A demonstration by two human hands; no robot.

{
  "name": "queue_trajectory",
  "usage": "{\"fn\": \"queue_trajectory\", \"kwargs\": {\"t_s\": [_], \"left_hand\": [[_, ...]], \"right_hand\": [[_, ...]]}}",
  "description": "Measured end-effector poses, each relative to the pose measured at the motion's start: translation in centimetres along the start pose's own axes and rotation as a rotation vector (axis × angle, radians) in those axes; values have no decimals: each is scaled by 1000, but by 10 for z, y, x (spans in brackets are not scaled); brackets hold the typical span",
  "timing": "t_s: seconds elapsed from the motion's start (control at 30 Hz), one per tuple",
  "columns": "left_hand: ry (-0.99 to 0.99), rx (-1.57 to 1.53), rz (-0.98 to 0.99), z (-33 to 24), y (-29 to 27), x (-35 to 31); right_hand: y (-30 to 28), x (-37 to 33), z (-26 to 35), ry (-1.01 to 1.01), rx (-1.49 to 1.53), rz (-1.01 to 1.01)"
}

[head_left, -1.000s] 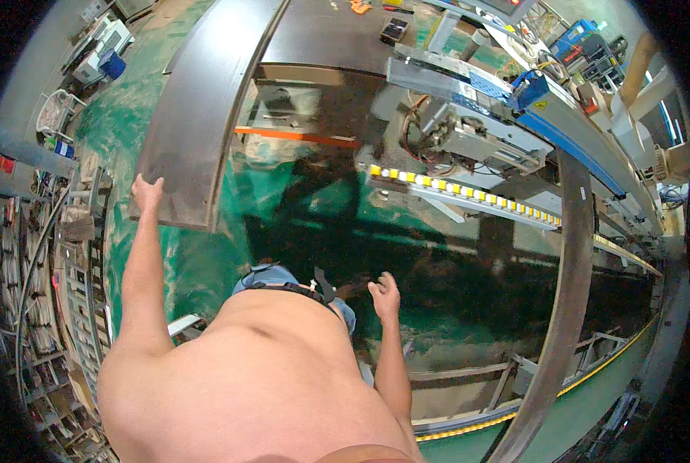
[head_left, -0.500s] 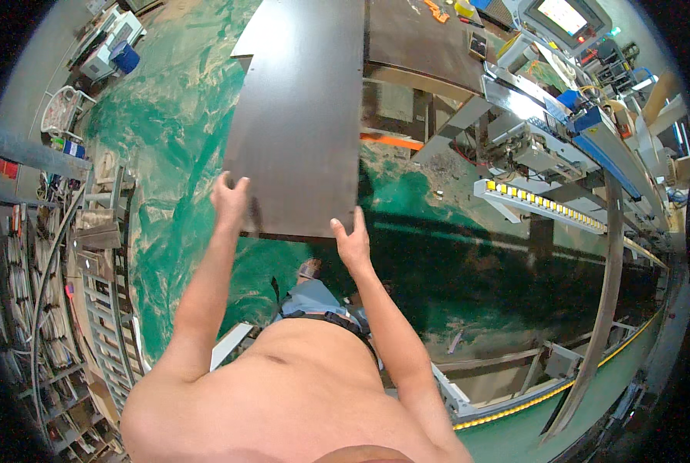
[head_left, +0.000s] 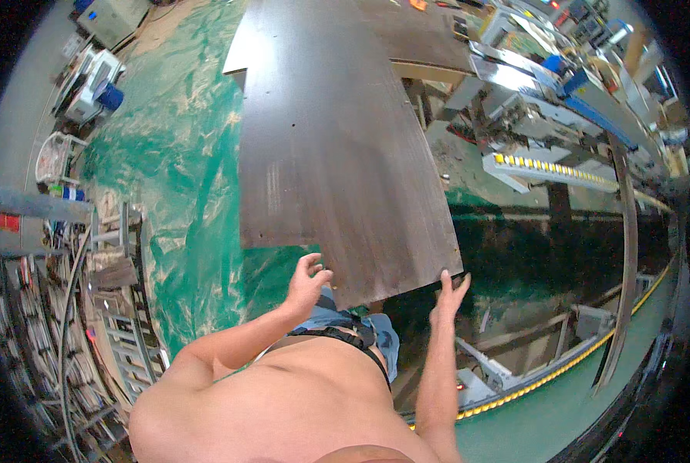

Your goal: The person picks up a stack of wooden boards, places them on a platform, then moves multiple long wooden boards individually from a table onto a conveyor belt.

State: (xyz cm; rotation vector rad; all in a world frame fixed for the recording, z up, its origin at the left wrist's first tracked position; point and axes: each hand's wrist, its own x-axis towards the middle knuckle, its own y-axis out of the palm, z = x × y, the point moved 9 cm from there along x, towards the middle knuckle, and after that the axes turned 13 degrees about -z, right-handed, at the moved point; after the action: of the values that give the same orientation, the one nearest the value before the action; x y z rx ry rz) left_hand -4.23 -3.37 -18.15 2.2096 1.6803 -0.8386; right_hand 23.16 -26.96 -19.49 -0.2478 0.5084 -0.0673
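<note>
The upper brown panel (head_left: 391, 216), stretching toward twelve o'clock, is probably stiff and heavy, best gripped at its near five- and seven-o'clock corners. There, right hand (head_left: 447, 297) and left hand (head_left: 305, 285) curve half-open, hold unclear.

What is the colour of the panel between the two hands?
The panel is dark greyish brown, with faint lengthwise streaks; the head view shows it best.

Blue bucket (head_left: 109, 96), pale chair (head_left: 50, 160) (at left), streaked green floor (head_left: 179, 174)

The dark boards (head_left: 376, 177) look smooth and softly glossy
</note>
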Motion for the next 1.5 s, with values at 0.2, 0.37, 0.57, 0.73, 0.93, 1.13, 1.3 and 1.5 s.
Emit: {"fn": "queue_trajectory", "kwargs": {"t_s": [0.2,0.37,0.57,0.73,0.93,1.13,1.3,1.5], "left_hand": [[-73,132,219,-9,-20,24],[271,621,362,-60,3,2],[326,984,254,-40,-17,-7],[448,670,257,7,-34,14],[-131,380,341,48,-14,43],[-238,55,176,28,31,43],[-351,-205,437,35,109,-6],[-484,55,185,56,139,-87]], "right_hand": [[44,-102,-88,472,409,287],[46,-90,-77,323,416,251],[-48,-87,-53,240,390,199],[-224,-71,-77,107,246,17],[-437,-73,-127,306,273,-181],[-631,-86,-228,384,114,-537],[-773,-147,-293,371,-778,-1146],[-777,-230,-310,129,-1033,-1733]]}}
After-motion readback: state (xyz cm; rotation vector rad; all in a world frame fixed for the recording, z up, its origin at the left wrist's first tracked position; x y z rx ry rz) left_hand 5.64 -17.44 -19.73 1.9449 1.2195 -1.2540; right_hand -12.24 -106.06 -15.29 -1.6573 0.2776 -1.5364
